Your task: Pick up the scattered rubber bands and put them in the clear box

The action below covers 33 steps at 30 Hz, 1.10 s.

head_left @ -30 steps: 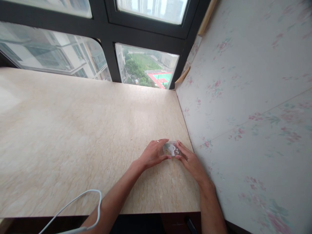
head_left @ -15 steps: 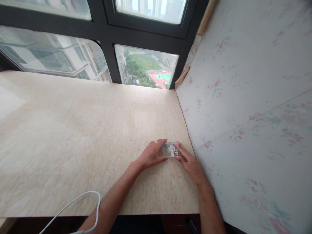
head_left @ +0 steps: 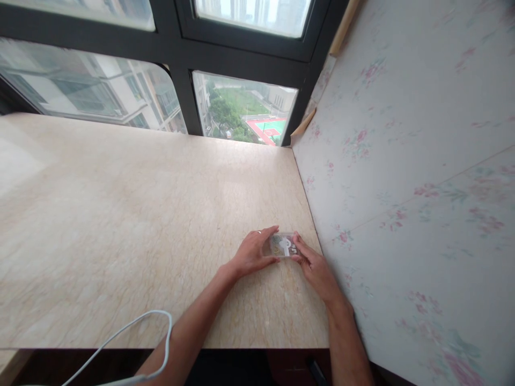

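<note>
Case (head_left: 284, 245) between my hands, long axis left-right — left hand (head_left: 254, 253) spread case-wide, gripping left end, right hand (head_left: 314, 266) closed on right — neither nearer

Dark window frame (head_left: 241, 55) beyond pale marbled sill (head_left: 140, 214); floral wallpaper (head_left: 402, 177) right; white cable (head_left: 170, 323).

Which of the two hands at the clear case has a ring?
The left hand, at the clear case's left end: a ring shows on one finger, while none shows on the right hand.
</note>
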Each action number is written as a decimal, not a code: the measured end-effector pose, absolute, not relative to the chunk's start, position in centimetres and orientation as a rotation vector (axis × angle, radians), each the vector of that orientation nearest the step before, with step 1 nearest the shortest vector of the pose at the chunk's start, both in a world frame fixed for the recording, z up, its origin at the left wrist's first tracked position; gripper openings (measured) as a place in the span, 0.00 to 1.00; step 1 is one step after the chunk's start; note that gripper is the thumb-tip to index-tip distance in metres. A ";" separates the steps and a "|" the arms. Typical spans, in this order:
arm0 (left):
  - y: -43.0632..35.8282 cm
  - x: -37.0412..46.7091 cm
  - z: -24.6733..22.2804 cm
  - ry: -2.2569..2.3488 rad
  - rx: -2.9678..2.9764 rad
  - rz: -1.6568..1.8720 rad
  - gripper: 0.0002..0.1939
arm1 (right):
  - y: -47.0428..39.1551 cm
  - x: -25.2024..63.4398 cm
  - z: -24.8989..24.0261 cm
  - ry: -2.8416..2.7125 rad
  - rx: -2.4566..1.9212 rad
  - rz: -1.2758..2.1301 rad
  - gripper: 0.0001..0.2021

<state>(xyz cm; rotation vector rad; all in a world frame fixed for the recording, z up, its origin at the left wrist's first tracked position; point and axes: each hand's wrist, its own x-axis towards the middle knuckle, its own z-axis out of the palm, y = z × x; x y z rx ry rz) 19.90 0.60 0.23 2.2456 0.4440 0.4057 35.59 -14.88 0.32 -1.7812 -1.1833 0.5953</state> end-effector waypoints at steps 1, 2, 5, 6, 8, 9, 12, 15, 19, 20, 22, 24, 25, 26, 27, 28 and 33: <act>0.6 19.9 0.3 0.438 2.249 0.409 0.38 | -14.9 35.6 0.2 -1.191 -1.788 0.588 0.23; 0.5 19.9 0.3 0.431 2.255 0.413 0.38 | -14.9 35.6 0.1 -1.202 -1.797 0.583 0.23; 0.4 19.8 0.4 0.415 2.281 0.427 0.37 | -15.1 35.5 0.0 -1.236 -1.830 0.580 0.25; 0.4 19.8 0.5 0.412 2.288 0.431 0.36 | -15.1 35.5 0.0 -1.244 -1.841 0.579 0.26; 0.4 19.7 0.4 0.403 2.293 0.433 0.36 | -15.0 35.4 0.3 -1.261 -1.856 0.566 0.31; 0.5 19.7 0.4 0.398 2.294 0.432 0.36 | -15.0 35.3 0.4 -1.272 -1.861 0.550 0.35; 0.5 19.7 0.2 0.384 2.289 0.434 0.37 | -14.5 35.2 0.9 -1.323 -1.870 0.514 0.41; 0.6 19.9 0.1 0.390 2.300 0.436 0.38 | -13.8 35.4 1.1 -1.364 -1.880 0.520 0.37; 0.6 19.9 0.1 0.440 2.338 0.427 0.39 | -13.4 35.7 0.5 -1.343 -1.857 0.513 0.33; 0.6 19.9 0.2 0.445 2.340 0.421 0.39 | -13.4 35.8 0.3 -1.330 -1.846 0.515 0.34; 0.6 19.8 0.3 0.441 2.335 0.411 0.40 | -13.4 35.9 -0.2 -1.303 -1.822 0.524 0.34; 0.7 19.7 0.4 0.435 2.324 0.407 0.40 | -13.5 35.9 -0.7 -1.271 -1.791 0.540 0.35; 0.7 19.7 0.4 0.435 2.319 0.406 0.40 | -13.6 35.9 -0.9 -1.255 -1.774 0.552 0.35; 0.7 19.7 0.5 0.437 2.313 0.407 0.40 | -13.6 35.9 -1.1 -1.240 -1.759 0.564 0.36; 0.7 19.6 0.5 0.439 2.308 0.408 0.40 | -13.6 35.9 -1.3 -1.226 -1.749 0.576 0.36; 0.7 19.6 0.5 0.441 2.303 0.408 0.40 | -13.6 35.9 -1.4 -1.215 -1.742 0.585 0.36; 0.8 19.6 0.4 0.442 2.292 0.408 0.41 | -13.7 35.8 -1.7 -1.184 -1.726 0.591 0.35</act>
